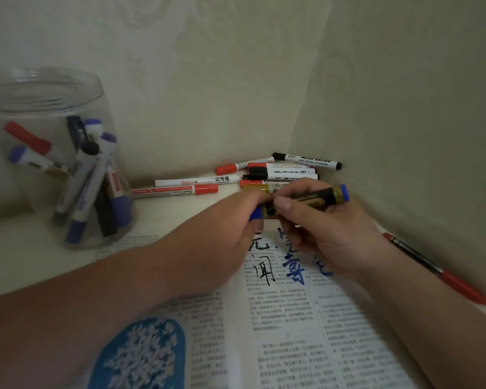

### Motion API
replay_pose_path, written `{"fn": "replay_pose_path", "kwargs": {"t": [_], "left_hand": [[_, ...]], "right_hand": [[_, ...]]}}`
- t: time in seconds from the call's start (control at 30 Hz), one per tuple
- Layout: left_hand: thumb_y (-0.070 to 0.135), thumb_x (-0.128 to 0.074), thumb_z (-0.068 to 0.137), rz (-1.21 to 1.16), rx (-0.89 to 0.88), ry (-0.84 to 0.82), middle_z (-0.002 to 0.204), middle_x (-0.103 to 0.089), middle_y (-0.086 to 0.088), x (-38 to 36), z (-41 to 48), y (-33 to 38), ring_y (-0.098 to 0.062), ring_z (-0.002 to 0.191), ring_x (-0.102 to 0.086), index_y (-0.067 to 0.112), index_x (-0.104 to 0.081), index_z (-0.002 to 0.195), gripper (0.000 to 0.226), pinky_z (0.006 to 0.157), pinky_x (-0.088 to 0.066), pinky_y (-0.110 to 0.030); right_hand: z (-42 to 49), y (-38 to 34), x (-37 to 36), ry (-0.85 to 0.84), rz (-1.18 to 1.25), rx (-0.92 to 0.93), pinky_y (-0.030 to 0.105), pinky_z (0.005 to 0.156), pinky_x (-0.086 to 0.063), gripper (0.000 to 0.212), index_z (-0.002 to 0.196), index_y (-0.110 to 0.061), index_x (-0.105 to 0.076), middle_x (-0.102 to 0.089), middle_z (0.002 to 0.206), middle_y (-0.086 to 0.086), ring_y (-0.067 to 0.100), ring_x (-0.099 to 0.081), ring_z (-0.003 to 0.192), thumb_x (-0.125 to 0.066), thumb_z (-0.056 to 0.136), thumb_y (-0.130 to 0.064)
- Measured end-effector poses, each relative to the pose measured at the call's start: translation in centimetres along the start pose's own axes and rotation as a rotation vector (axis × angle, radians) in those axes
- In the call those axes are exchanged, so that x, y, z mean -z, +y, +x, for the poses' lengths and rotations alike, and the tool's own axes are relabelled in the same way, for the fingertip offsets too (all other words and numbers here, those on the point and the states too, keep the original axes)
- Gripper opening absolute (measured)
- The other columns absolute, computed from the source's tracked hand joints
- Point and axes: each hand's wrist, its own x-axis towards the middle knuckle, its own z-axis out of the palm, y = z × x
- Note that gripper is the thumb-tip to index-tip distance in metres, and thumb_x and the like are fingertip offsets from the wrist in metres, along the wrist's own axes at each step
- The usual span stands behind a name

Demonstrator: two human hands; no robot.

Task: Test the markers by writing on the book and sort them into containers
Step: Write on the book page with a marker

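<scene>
Presently, head view: the only view, looking down at both hands over an open book in a wall corner.
Left hand (230, 228): fingers curled round the near, blue-tipped end of the black-and-gold marker (314, 199); its fingertips are hidden behind the knuckles.
Right hand (328, 234): thumb and fingers pinch the same marker at mid-barrel, with the thumbnail facing the camera.
Marker position: held clear of the page, just above the top edge of the book, lying roughly level. Its far blue end points right toward the wall.
Cap state: cannot tell whether the blue end in the left hand is seated or pulled off; the joint is covered by fingers.
Book (292, 318): lies open on the worktop (17, 248) with dense printed columns. A blue picture with white blossoms sits on the left page.
Test writing (292, 265): large black and blue handwritten characters at the top of the right page, partly under the right hand.
Jar (40, 108): clear and open-topped, standing at the left, well apart from the hands. It holds several markers with blue, red and black caps, leaning against one another.
Loose markers (278, 171): piled in the corner just behind the hands, with white barrels and red or black caps. Two more lie leftward toward the jar.
Red pen (432, 268): lies alone beside the right wall, next to the right forearm.
</scene>
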Motion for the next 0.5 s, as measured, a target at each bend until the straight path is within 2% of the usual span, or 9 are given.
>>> {"fn": "replay_pose_path", "kwargs": {"t": [0.1, 0.2, 0.33, 0.4, 0.47, 0.5], "left_hand": [[0.039, -0.044, 0.103, -0.086, -0.043, -0.036, 0.104, -0.062, 0.021, -0.11, -0.17, 0.13, 0.004, 0.097, -0.058, 0.037, -0.049, 0.122, 0.02, 0.079, -0.045, -0.016], [0.046, -0.04, 0.101, -0.097, -0.072, -0.001, 0.096, -0.066, 0.014, -0.03, -0.04, 0.09, -0.004, 0.089, -0.062, 0.035, -0.054, 0.111, 0.02, 0.079, -0.049, -0.031], [0.056, -0.041, 0.096, -0.132, -0.071, 0.017, 0.094, -0.069, 0.01, -0.04, -0.01, 0.04, -0.008, 0.086, -0.065, 0.037, -0.058, 0.114, 0.03, 0.077, -0.051, -0.037], [0.064, -0.041, 0.091, -0.143, -0.074, 0.02, 0.085, -0.069, 0.009, 0.1, 0.03, -0.03, -0.009, 0.078, -0.064, 0.038, -0.062, 0.104, 0.036, 0.071, -0.052, -0.035], [0.071, -0.044, 0.09, -0.115, -0.084, 0.057, 0.071, -0.064, 0.003, 0.17, 0.07, -0.22, -0.012, 0.063, -0.058, 0.035, -0.063, 0.088, 0.04, 0.057, -0.046, -0.031], [0.073, -0.045, 0.088, -0.103, -0.085, 0.079, 0.07, -0.062, 0.0, 0.17, 0.04, -0.3, -0.015, 0.06, -0.056, 0.035, -0.062, 0.085, 0.042, 0.054, -0.043, -0.032]], "right_hand": [[-0.3, -0.17, -0.85, 0.002, -0.064, 0.069, 0.022, 0.041, -0.035, 0.008, 0.075, -0.02, -0.071, -0.053, 0.058, 0.012, 0.016, -0.047, 0.047, -0.074, 0.077, -0.027], [-0.49, -0.35, -1.14, 0.003, -0.061, 0.096, 0.021, 0.04, -0.035, 0.008, 0.075, -0.017, -0.069, -0.052, 0.056, 0.009, 0.014, -0.047, 0.046, -0.072, 0.079, -0.024], [-0.53, -0.48, -1.17, -0.01, -0.003, 0.124, 0.018, 0.04, -0.033, 0.011, 0.076, -0.012, -0.065, -0.051, 0.053, 0.006, 0.012, -0.044, 0.042, -0.073, 0.08, -0.018], [-0.6, -0.56, -1.04, -0.029, 0.024, 0.123, 0.018, 0.041, -0.032, 0.015, 0.077, -0.009, -0.063, -0.05, 0.054, 0.008, 0.013, -0.044, 0.042, -0.076, 0.082, -0.015], [-0.57, -0.65, -0.8, -0.004, 0.019, 0.117, 0.019, 0.041, -0.031, 0.013, 0.073, -0.009, -0.062, -0.049, 0.054, 0.011, 0.016, -0.043, 0.042, -0.073, 0.079, -0.012], [-0.49, -0.68, -0.6, 0.027, 0.017, 0.121, 0.019, 0.041, -0.029, 0.012, 0.07, -0.01, -0.062, -0.048, 0.052, 0.013, 0.019, -0.041, 0.041, -0.072, 0.077, -0.011]]}}
